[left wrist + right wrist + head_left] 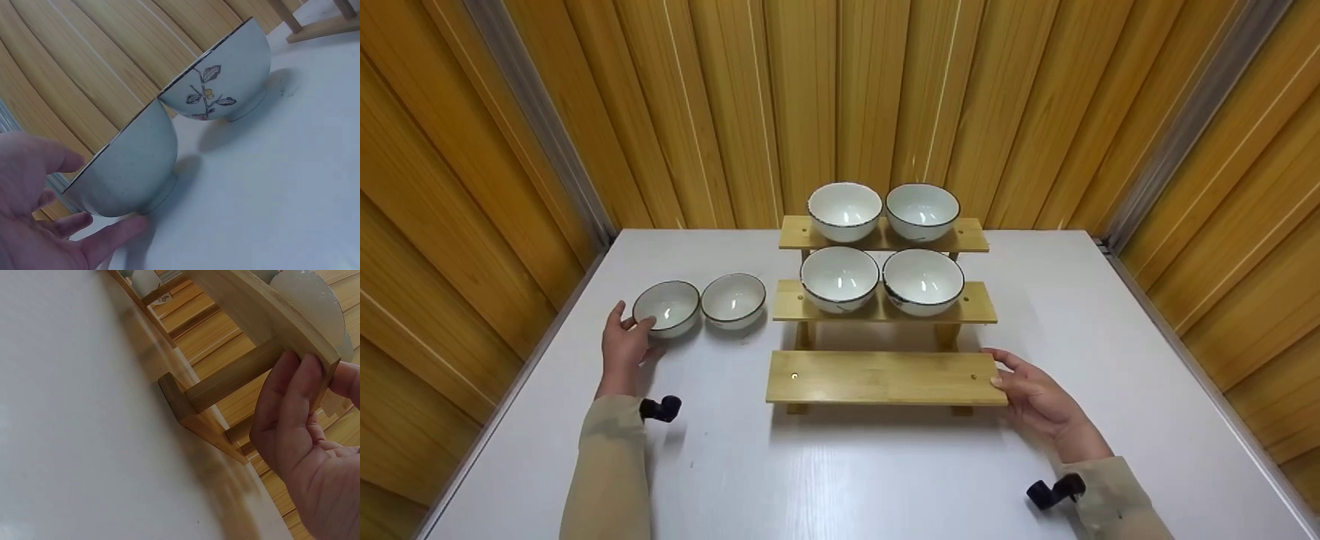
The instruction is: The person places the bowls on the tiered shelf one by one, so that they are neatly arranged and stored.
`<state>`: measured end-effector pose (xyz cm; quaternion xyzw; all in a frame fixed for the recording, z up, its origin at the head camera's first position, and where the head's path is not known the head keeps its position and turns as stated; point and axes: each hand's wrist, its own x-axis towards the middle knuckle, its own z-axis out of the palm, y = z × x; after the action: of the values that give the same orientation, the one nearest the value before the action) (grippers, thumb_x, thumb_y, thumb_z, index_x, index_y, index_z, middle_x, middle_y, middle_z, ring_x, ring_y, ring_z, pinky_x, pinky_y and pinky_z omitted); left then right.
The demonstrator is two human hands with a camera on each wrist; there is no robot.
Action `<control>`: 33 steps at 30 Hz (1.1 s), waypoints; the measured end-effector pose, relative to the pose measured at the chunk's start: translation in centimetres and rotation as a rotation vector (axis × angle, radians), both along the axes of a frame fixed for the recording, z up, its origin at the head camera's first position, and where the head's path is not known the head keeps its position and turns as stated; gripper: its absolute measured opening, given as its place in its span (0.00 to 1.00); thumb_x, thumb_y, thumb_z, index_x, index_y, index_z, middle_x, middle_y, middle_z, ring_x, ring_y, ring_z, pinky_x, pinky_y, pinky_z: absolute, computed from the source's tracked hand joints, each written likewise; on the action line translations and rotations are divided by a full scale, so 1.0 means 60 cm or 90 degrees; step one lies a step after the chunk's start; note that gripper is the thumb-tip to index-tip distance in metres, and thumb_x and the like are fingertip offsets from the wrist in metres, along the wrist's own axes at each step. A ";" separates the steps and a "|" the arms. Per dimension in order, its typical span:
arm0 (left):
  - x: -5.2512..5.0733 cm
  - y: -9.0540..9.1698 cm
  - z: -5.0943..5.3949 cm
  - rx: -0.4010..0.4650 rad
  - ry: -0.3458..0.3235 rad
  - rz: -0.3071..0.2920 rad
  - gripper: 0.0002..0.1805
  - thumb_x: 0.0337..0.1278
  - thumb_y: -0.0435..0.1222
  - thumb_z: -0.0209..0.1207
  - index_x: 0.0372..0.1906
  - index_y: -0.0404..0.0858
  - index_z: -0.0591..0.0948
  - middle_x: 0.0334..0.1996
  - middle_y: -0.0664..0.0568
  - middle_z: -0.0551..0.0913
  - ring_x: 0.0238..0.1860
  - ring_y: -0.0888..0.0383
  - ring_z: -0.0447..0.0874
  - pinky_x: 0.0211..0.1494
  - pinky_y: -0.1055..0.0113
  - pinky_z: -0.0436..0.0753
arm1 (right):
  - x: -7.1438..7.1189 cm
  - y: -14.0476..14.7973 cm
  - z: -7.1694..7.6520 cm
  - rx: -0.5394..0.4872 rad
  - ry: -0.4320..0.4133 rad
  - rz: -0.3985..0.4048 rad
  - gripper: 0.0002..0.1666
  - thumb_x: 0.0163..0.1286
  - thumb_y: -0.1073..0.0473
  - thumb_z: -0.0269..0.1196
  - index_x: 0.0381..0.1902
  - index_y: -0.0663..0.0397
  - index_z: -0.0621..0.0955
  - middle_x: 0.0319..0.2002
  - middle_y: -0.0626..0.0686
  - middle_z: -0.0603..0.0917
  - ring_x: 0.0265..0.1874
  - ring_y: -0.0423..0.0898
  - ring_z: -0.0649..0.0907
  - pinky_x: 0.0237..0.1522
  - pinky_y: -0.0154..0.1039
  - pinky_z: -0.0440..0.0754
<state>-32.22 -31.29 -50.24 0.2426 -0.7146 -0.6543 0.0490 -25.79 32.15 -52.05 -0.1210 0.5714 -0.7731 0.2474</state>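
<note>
The left hand (626, 349) loosely held the leftmost porcelain bowl (667, 311), thumb at the rim and fingers against the outer wall; this bowl stood upright on the white table (885, 480), just beside a second bowl (733, 301) with a painted sprig (207, 95). The right hand (1042, 401) pinched the right end of the bottom shelf (885, 377) of a three-tier wooden stand (947, 335), whose upper tiers bore four more bowls (840, 277), two apiece.
</note>
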 end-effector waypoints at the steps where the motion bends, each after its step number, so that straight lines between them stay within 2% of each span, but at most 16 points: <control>1: -0.002 0.000 -0.003 0.009 0.004 -0.002 0.44 0.76 0.36 0.49 0.85 0.47 0.39 0.81 0.35 0.52 0.75 0.42 0.65 0.61 0.57 0.88 | 0.000 0.000 0.000 0.004 -0.002 -0.004 0.28 0.79 0.71 0.47 0.73 0.52 0.61 0.60 0.48 0.82 0.49 0.40 0.86 0.47 0.29 0.87; 4: -0.006 0.001 -0.008 0.022 0.012 -0.009 0.44 0.74 0.32 0.48 0.85 0.47 0.39 0.81 0.33 0.53 0.72 0.42 0.67 0.48 0.65 0.91 | 0.001 -0.001 0.001 0.012 -0.004 -0.009 0.29 0.79 0.71 0.48 0.74 0.54 0.59 0.60 0.47 0.81 0.50 0.40 0.85 0.48 0.29 0.87; 6: -0.007 0.001 -0.009 0.030 0.021 -0.011 0.44 0.72 0.30 0.47 0.85 0.48 0.41 0.81 0.32 0.53 0.71 0.43 0.66 0.45 0.68 0.91 | 0.001 0.000 0.000 0.010 -0.001 -0.005 0.29 0.79 0.71 0.48 0.74 0.54 0.59 0.61 0.47 0.80 0.50 0.40 0.85 0.48 0.29 0.87; 8: -0.007 0.001 -0.010 0.042 0.027 -0.010 0.44 0.71 0.29 0.47 0.85 0.48 0.42 0.81 0.33 0.53 0.71 0.44 0.65 0.47 0.69 0.90 | 0.002 0.001 -0.001 0.010 0.004 0.001 0.28 0.79 0.71 0.47 0.73 0.52 0.60 0.61 0.47 0.80 0.50 0.40 0.85 0.47 0.29 0.87; 11: -0.008 0.001 -0.011 0.072 0.036 -0.003 0.44 0.70 0.27 0.46 0.85 0.50 0.45 0.81 0.35 0.52 0.73 0.45 0.62 0.60 0.64 0.87 | 0.001 0.002 -0.002 0.008 0.010 0.007 0.28 0.79 0.71 0.47 0.72 0.50 0.61 0.61 0.47 0.81 0.49 0.40 0.85 0.47 0.29 0.87; 13: -0.008 0.002 -0.011 0.084 0.040 0.003 0.43 0.70 0.26 0.46 0.85 0.50 0.47 0.81 0.36 0.53 0.74 0.46 0.62 0.64 0.62 0.85 | 0.000 0.002 -0.002 0.004 0.011 0.011 0.28 0.79 0.72 0.46 0.73 0.52 0.59 0.61 0.48 0.82 0.49 0.40 0.86 0.47 0.29 0.87; 18: -0.005 0.004 -0.008 0.155 0.056 0.027 0.44 0.68 0.24 0.44 0.84 0.50 0.48 0.81 0.39 0.53 0.74 0.46 0.65 0.67 0.58 0.83 | 0.002 0.001 0.000 -0.015 0.004 0.013 0.28 0.79 0.72 0.45 0.73 0.53 0.59 0.60 0.49 0.82 0.49 0.41 0.86 0.47 0.29 0.87; 22: 0.009 0.005 0.003 0.216 0.058 0.034 0.45 0.67 0.22 0.43 0.84 0.51 0.48 0.82 0.42 0.52 0.74 0.47 0.65 0.71 0.54 0.79 | 0.003 0.000 -0.001 -0.042 0.005 0.023 0.27 0.79 0.73 0.45 0.71 0.51 0.62 0.60 0.49 0.82 0.48 0.41 0.86 0.47 0.29 0.87; 24: 0.017 0.004 0.008 0.209 0.053 0.032 0.44 0.67 0.22 0.43 0.84 0.51 0.48 0.82 0.42 0.53 0.70 0.49 0.70 0.67 0.56 0.83 | 0.003 0.000 -0.002 -0.047 0.007 0.027 0.26 0.78 0.74 0.45 0.70 0.50 0.62 0.60 0.49 0.82 0.48 0.41 0.86 0.48 0.29 0.87; 28: 0.029 -0.002 0.014 0.161 0.040 0.030 0.43 0.68 0.25 0.45 0.84 0.51 0.50 0.81 0.42 0.56 0.54 0.57 0.79 0.52 0.65 0.91 | 0.002 -0.001 -0.002 -0.026 0.004 0.014 0.27 0.78 0.73 0.45 0.69 0.49 0.63 0.60 0.49 0.81 0.49 0.41 0.86 0.49 0.30 0.88; 30: 0.034 -0.003 0.017 0.142 0.041 0.029 0.42 0.69 0.26 0.46 0.84 0.52 0.51 0.81 0.42 0.56 0.50 0.59 0.78 0.47 0.69 0.91 | 0.002 -0.001 -0.001 -0.005 0.004 0.004 0.26 0.79 0.72 0.46 0.69 0.48 0.63 0.59 0.48 0.82 0.49 0.40 0.86 0.49 0.29 0.87; 33: 0.040 -0.001 0.026 0.113 0.040 0.022 0.42 0.69 0.27 0.49 0.84 0.52 0.53 0.80 0.41 0.57 0.49 0.59 0.75 0.42 0.72 0.89 | 0.001 -0.001 0.001 0.010 0.000 -0.004 0.26 0.79 0.72 0.47 0.69 0.47 0.63 0.59 0.48 0.82 0.49 0.40 0.86 0.48 0.29 0.88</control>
<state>-29.80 -31.34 -48.69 0.2381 -0.6473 -0.7216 0.0608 -25.70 32.06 -52.00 -0.1175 0.5776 -0.7694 0.2461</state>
